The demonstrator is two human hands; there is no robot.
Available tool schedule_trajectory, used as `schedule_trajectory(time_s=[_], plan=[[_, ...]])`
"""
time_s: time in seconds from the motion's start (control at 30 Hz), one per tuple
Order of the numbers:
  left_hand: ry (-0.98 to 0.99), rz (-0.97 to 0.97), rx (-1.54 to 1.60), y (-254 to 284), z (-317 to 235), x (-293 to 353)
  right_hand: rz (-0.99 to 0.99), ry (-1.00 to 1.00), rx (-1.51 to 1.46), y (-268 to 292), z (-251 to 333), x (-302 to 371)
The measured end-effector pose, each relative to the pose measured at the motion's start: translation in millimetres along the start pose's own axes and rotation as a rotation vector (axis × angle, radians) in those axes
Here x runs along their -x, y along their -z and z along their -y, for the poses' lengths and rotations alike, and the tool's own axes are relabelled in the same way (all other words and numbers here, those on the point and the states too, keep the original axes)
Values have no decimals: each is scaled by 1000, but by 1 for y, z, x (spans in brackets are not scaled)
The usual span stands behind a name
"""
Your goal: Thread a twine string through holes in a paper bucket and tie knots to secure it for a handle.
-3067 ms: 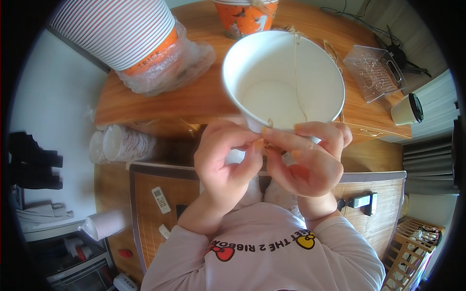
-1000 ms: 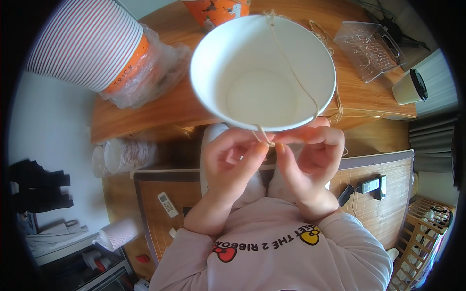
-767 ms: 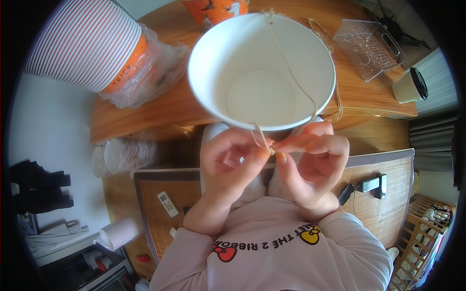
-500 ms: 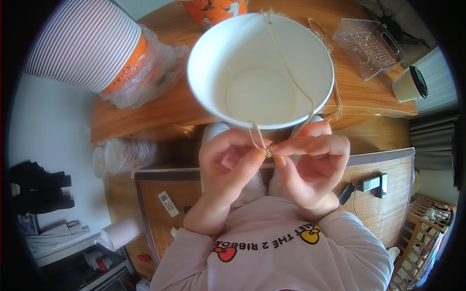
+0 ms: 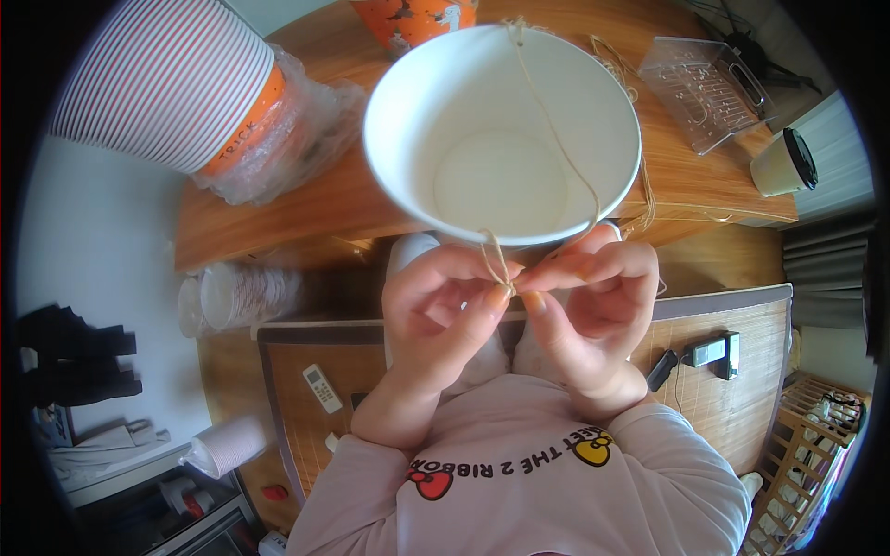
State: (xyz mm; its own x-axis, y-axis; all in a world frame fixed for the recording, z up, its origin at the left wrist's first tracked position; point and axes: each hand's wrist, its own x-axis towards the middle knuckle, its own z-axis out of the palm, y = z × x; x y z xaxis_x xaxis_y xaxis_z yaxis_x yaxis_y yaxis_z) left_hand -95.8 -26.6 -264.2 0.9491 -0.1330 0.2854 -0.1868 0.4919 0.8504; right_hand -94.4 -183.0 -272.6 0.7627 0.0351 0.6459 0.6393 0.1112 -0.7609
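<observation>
A large white paper bucket (image 5: 501, 176) rests at the near edge of the wooden table, its open mouth facing me. Tan twine (image 5: 554, 130) runs from its far rim across the opening to the near rim, where it loops through the edge. Just below that rim, my left hand (image 5: 443, 301) pinches the twine at a small knot between thumb and forefinger. Close against it, my right hand (image 5: 593, 301) also pinches the twine with thumb and forefinger, its other fingers curled. The fingertips partly hide the knot.
Stacked paper buckets (image 5: 167, 88) in plastic wrap stand on the left of the table (image 5: 306, 218). An orange patterned bucket (image 5: 408, 20) is behind. To the right are loose twine (image 5: 612, 57), a clear acrylic box (image 5: 709, 93) and a lidded cup (image 5: 783, 162). A remote (image 5: 322, 388) lies lower left.
My right hand has shifted slightly, its fingers drawn in closer around the twine. The knot between the fingertips shows less than before. The bucket has moved a little to the right.
</observation>
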Motion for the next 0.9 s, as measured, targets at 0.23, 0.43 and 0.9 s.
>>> schedule_trajectory(time_s=[0.23,0.43,0.9], plan=[[39,-1,23,0,-3,-3,-44,-39,34,-4,1,2],[62,-76,-1,-2,-5,-3,-21,137,326,-1,-3,0],[3,12,-96,12,9,4,-31,63,198,-1,0,0]])
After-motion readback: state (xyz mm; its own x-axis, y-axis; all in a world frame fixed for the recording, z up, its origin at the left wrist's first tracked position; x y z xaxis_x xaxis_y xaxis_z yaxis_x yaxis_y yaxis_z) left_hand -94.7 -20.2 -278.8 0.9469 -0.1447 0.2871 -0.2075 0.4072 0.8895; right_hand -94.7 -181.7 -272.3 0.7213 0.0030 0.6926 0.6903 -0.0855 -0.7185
